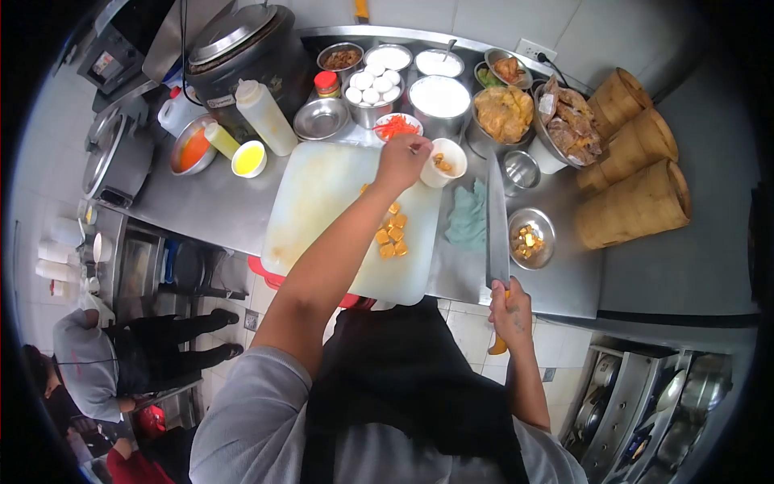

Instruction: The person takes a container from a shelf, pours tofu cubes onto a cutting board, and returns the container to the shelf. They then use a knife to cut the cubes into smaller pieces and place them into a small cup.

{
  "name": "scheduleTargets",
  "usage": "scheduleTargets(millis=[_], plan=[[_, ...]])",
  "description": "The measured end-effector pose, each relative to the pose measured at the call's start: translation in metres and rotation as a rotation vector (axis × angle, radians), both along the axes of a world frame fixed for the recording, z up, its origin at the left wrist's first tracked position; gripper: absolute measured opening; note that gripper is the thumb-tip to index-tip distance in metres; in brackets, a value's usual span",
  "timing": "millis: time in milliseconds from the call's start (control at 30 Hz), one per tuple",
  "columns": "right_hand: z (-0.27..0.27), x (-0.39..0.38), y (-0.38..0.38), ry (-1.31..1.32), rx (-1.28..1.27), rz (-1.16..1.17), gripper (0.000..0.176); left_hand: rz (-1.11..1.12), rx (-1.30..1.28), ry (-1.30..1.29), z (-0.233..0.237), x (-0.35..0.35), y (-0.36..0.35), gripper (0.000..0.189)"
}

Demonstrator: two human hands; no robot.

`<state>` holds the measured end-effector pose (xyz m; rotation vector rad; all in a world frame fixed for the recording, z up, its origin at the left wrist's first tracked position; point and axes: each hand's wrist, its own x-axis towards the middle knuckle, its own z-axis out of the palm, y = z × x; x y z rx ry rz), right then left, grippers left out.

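In the head view my right hand (512, 319) is wrapped round the yellow handle of a large knife (497, 226), its long blade pointing away from me. My left hand (403, 165) hovers over the far edge of a white cutting board (322, 210), beside a white cup (444, 164) with a few brownish pieces inside. Its fingers are pinched together; whatever they hold is too small to name. Golden-brown cubes (393, 234) lie on the board, partly covered by my left forearm. A steel bowl (532, 239) of similar pieces sits right of the blade.
A green cloth (466, 216) lies between board and knife. Behind the board stand shredded red food (398, 127), a pot of eggs (372, 87), a squeeze bottle (266, 117) and a large cooker (250, 68). Bamboo containers (633, 206) line the right. Another person (89, 363) stands at left.
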<state>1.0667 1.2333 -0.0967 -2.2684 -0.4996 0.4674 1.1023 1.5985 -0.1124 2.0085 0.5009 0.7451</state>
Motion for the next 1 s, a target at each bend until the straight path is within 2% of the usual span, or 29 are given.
scheduleTargets(millis=[67,133,167,200,267,400,467,600,667,700,767,800,867,900,967,1000], plan=[[0.008,-0.006,0.003,0.023,-0.013,-0.012,0.032,0.03,0.003,0.042,-0.013,-0.037,0.013,0.02],[0.024,-0.01,0.008,0.196,-0.056,-0.085,0.032,0.046,0.065,0.182,-0.034,-0.082,0.026,0.024],[0.019,-0.011,0.008,0.2,-0.058,-0.081,0.032,0.038,0.122,0.294,-0.049,-0.103,0.032,0.028],[0.011,-0.01,0.007,0.159,-0.026,-0.037,0.032,0.044,0.119,0.295,-0.06,-0.121,0.034,0.028],[0.003,-0.009,0.011,0.114,0.002,0.015,0.033,-0.032,0.281,0.388,-0.074,-0.145,0.037,0.035],[0.009,-0.01,0.035,0.078,-0.02,0.092,0.03,0.055,0.208,0.282,-0.062,-0.14,0.02,0.036],[0.013,-0.01,0.049,0.062,-0.018,0.149,0.03,-0.079,0.315,0.313,-0.059,-0.126,0.022,0.033],[0.016,-0.013,0.066,0.04,-0.003,0.204,0.03,-0.069,0.395,0.378,-0.066,-0.127,0.03,0.026],[0.017,-0.015,0.07,0.029,0.011,0.215,0.03,0.022,0.15,0.142,-0.067,-0.144,0.027,0.019],[0.015,-0.017,0.07,0.042,0.008,0.215,0.03,0.022,0.15,0.147,-0.065,-0.158,0.024,0.019],[0.012,-0.023,0.072,0.067,0.004,0.208,0.031,0.219,0.043,0.061,-0.065,-0.19,0.016,0.013],[0.011,-0.026,0.073,0.102,-0.021,0.226,0.031,0.216,0.041,0.072,-0.072,-0.202,0.005,0.013],[0.003,-0.032,0.077,0.146,-0.049,0.251,0.032,0.321,-0.455,0.161,-0.087,-0.227,-0.014,0.011],[-0.007,-0.035,0.08,0.112,-0.093,0.305,0.032,0.328,-0.458,0.168,-0.086,-0.235,-0.022,0.011],[-0.009,-0.041,0.088,0.084,-0.148,0.363,0.032,0.345,-0.246,0.324,-0.074,-0.243,-0.04,0.006],[-0.002,-0.046,0.098,0.024,-0.177,0.447,0.032,0.323,-0.079,0.456,-0.061,-0.247,-0.042,0.011]])
